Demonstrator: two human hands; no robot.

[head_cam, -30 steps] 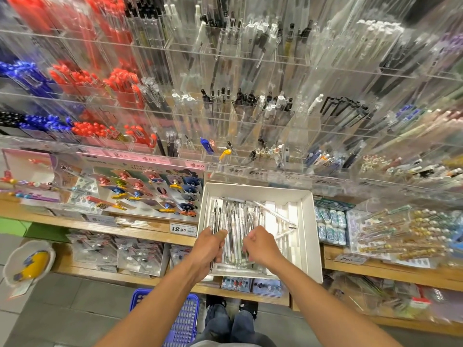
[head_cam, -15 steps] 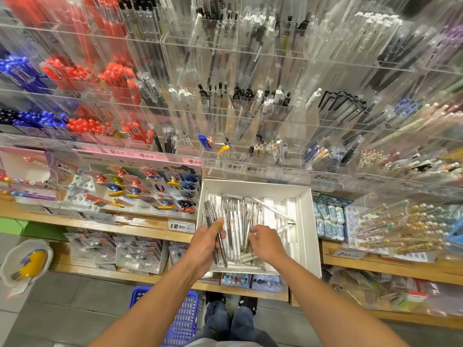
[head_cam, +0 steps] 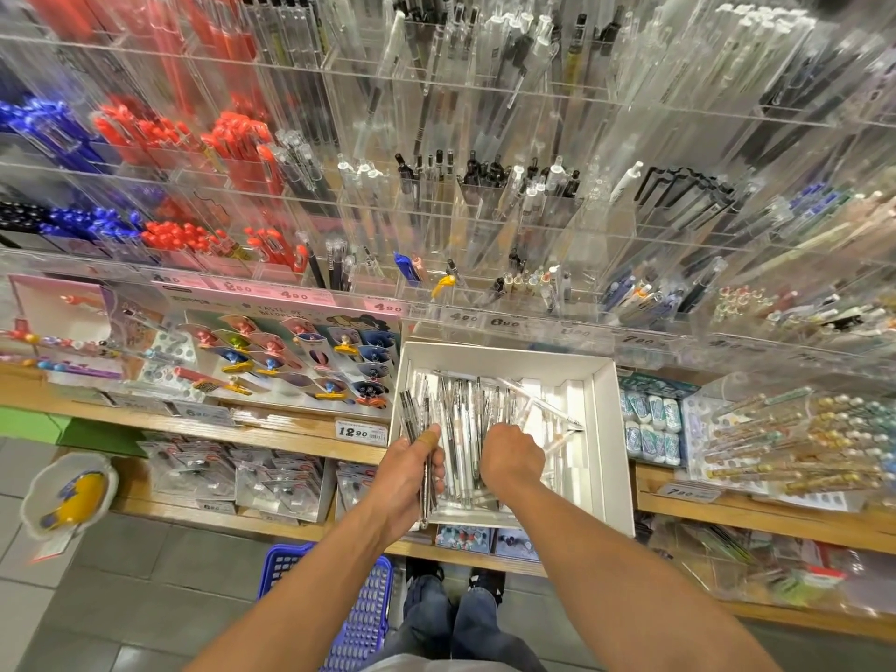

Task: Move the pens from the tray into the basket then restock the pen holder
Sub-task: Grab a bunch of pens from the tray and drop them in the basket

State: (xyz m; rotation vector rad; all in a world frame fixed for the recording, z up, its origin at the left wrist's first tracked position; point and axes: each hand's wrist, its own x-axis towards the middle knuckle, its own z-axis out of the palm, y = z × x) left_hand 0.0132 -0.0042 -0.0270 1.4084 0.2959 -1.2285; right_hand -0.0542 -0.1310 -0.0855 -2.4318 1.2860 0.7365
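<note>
A white tray [head_cam: 603, 429] sits on the wooden shelf [head_cam: 271, 434] below a wall of clear acrylic pen holders [head_cam: 485, 225], and a heap of clear-barrelled pens [head_cam: 465, 414] fills its left half, running roughly from front to back. The left hand [head_cam: 407, 472] grips a bundle of these pens at the tray's left edge, thumb pressed over the barrels (a tan strip covers the thumb tip), with the bundle's lower ends poking out below the palm past the tray's front rim. The right hand [head_cam: 509, 458] is curled knuckles-up over the middle of the heap; its fingertips are hidden under the hand, so whether it holds any pens cannot be told. The blue basket [head_cam: 359, 618] stands on the tiled floor beside the person's feet, partly covered by the left forearm, and its contents cannot be made out. The upper holders and the packaged goods at the far right are blurred, and the price labels along the rail are only partly legible, one on the shelf front reading 12.90
</note>
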